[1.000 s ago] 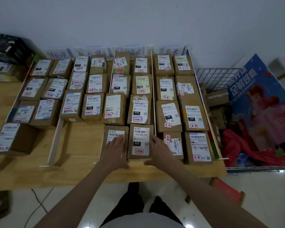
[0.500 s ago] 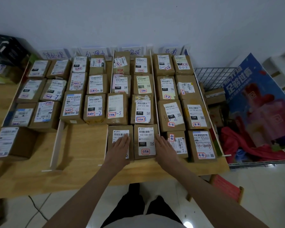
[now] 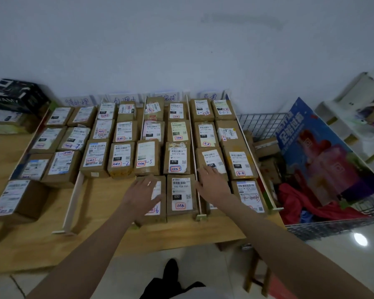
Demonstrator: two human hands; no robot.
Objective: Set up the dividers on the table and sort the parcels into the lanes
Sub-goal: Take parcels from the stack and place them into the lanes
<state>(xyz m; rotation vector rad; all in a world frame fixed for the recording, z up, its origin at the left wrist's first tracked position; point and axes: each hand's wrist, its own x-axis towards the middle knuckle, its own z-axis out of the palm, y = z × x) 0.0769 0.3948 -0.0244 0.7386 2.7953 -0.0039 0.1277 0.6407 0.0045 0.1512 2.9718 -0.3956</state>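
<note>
Flat hands (image 3: pixel 141 194) on sorted parcels (image 3: pixel 179 194)

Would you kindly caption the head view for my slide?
Open left hand and right hand rest on front-row parcels flanking parcel 032, between white dividers.

A wooden table (image 3: pixel 108 214) carries brown labelled parcels (image 3: pixel 177 158) in rows between thin white dividers (image 3: pixel 70 203).

My brown parcels (image 3: pixel 179 158) wear white labels with red marks; dividers (image 3: pixel 72 199) look whitish, the table (image 3: pixel 108 195) yellow wood.
</note>
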